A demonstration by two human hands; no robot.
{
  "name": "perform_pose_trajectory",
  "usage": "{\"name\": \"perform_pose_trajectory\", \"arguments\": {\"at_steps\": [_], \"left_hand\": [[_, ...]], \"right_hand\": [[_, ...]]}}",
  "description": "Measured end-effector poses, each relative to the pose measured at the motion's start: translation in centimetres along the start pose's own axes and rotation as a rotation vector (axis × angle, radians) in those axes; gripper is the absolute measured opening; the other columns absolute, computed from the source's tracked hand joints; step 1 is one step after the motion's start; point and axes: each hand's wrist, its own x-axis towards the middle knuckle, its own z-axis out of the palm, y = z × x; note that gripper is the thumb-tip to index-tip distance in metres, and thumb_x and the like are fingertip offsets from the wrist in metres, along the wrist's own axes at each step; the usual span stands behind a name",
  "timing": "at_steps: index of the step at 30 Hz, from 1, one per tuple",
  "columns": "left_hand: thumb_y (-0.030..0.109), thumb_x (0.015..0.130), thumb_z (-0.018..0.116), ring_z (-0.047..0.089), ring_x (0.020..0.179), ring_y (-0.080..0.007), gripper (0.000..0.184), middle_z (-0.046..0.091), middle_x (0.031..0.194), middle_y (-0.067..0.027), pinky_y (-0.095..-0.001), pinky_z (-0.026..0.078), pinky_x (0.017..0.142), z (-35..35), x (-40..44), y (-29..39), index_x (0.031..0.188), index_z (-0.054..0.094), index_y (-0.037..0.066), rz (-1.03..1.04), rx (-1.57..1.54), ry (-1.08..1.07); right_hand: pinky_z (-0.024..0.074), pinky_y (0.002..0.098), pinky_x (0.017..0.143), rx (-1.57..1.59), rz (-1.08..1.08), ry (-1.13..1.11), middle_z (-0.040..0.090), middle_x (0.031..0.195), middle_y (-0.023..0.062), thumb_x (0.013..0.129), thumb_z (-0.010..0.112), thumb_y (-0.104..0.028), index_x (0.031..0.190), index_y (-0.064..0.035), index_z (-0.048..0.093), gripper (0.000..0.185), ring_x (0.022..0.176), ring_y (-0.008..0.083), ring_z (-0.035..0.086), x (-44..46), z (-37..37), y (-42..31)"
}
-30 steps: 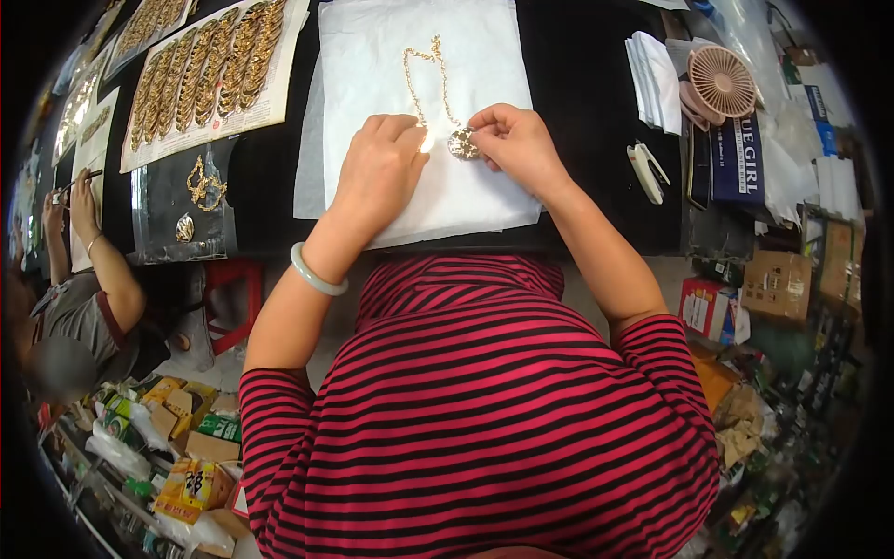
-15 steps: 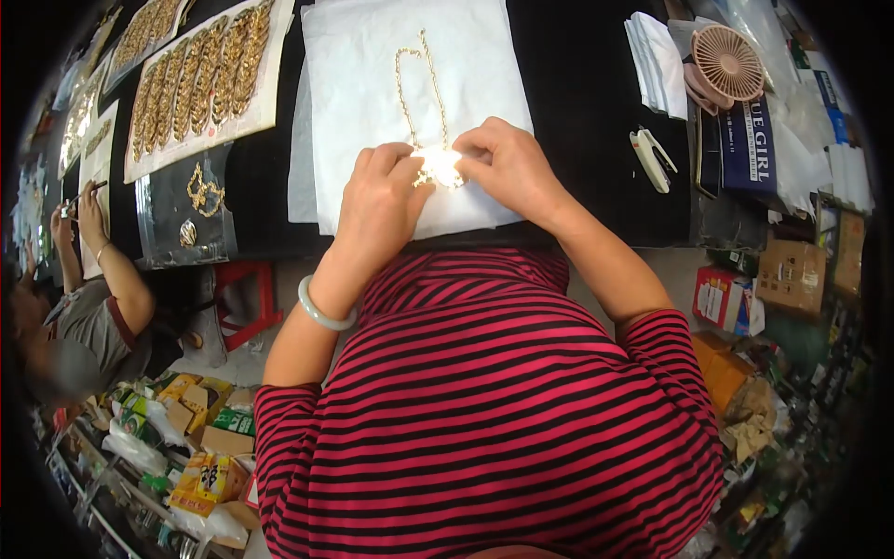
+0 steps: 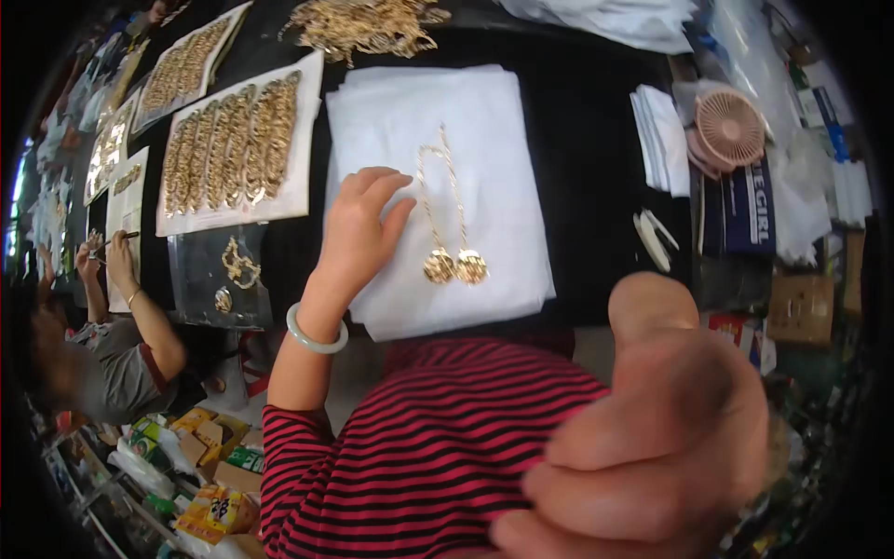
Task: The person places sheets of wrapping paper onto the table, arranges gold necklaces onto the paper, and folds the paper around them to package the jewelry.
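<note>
A gold chain necklace (image 3: pixel 425 191) lies in a narrow loop on the white cloth (image 3: pixel 391 112). At its near end sit two round gold pendants, the left one (image 3: pixel 439 266) and the right one (image 3: pixel 472 266), side by side. My left hand (image 3: pixel 363 224) rests over the cloth just left of the chain, thumb and fingers apart, holding nothing. Close to the camera, my right hand (image 3: pixel 652 438) looks large and blurred. Its fingers are curled in and nothing shows in them. A pale bangle (image 3: pixel 317 343) circles my left wrist.
A card of thick gold chains (image 3: pixel 233 144) and a clear bag with jewellery (image 3: pixel 219 289) lie left. Piled gold chains (image 3: pixel 358 28) sit at the back. Right are folded white cloth (image 3: pixel 661 140), a stapler (image 3: pixel 656 239) and a fan (image 3: pixel 729 129). A person (image 3: pixel 130 363) works at left.
Both hands have let go of the pendants, which now lie on the cloth. My right hand has come up close to the camera; my left has drawn back left. The view has tilted up.
</note>
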Motion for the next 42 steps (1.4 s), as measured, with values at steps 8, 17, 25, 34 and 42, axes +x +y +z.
{"name": "perform_pose_trajectory", "arguments": {"at_steps": [8, 17, 25, 34, 42], "left_hand": [[0.013, 0.082, 0.067, 0.064, 0.090, -0.0338, 0.018, 0.067, 0.100, -0.0150, -0.0404, 0.052, 0.078, 0.3, 9.5, -8.1, 0.098, 0.069, 0.004, -0.181, -0.020, 0.022], [0.027, 0.079, 0.072, 0.067, 0.078, -0.0363, 0.030, 0.069, 0.086, -0.0216, -0.0421, 0.052, 0.073, 6.5, 22.1, -15.7, 0.097, 0.070, 0.003, -0.396, 0.542, -0.095], [0.023, 0.078, 0.072, 0.068, 0.083, -0.0291, 0.030, 0.069, 0.083, -0.0171, -0.0361, 0.054, 0.071, 4.5, 23.7, -15.6, 0.093, 0.067, -0.002, -0.450, 0.059, 0.057], [0.003, 0.083, 0.058, 0.059, 0.057, -0.0139, 0.013, 0.063, 0.066, -0.0065, -0.0248, 0.047, 0.054, -5.4, 18.2, -5.2, 0.075, 0.066, -0.002, -0.608, -0.792, 0.141], [0.011, 0.079, 0.071, 0.058, 0.067, -0.0089, 0.021, 0.067, 0.075, -0.0065, -0.0242, 0.046, 0.062, 1.6, -3.0, -0.3, 0.097, 0.067, 0.001, -0.571, -0.386, -0.114]], "right_hand": [[0.0526, 0.0352, 0.068, -0.113, -0.021, -0.139, 0.069, 0.085, 0.0088, 0.066, 0.065, -0.005, 0.093, -0.0098, 0.073, 0.029, 0.079, 0.0264, 0.067, 7.1, 1.9, 15.4], [0.0531, 0.0430, 0.072, -0.947, 0.462, 0.127, 0.069, 0.085, 0.0112, 0.084, 0.059, -0.012, 0.097, -0.0073, 0.070, 0.018, 0.079, 0.0325, 0.066, 8.7, -0.5, 45.5], [0.0464, 0.0301, 0.045, -0.293, 0.927, 0.008, 0.058, 0.057, 0.0067, 0.076, 0.067, -0.006, 0.068, 0.0005, 0.062, 0.011, 0.050, 0.0182, 0.056, 11.3, -3.4, 42.5], [0.0436, 0.0305, 0.041, 0.425, 0.954, 0.535, 0.056, 0.055, 0.0059, 0.076, 0.064, -0.002, 0.063, -0.0009, 0.062, 0.012, 0.039, 0.0177, 0.048, 10.5, -3.3, 30.1], [0.0461, 0.0198, 0.055, 0.151, 1.174, 0.214, 0.062, 0.074, 0.0001, 0.083, 0.069, -0.012, 0.094, -0.0019, 0.066, 0.015, 0.061, 0.0043, 0.056, -6.9, 3.5, 18.9]]}}
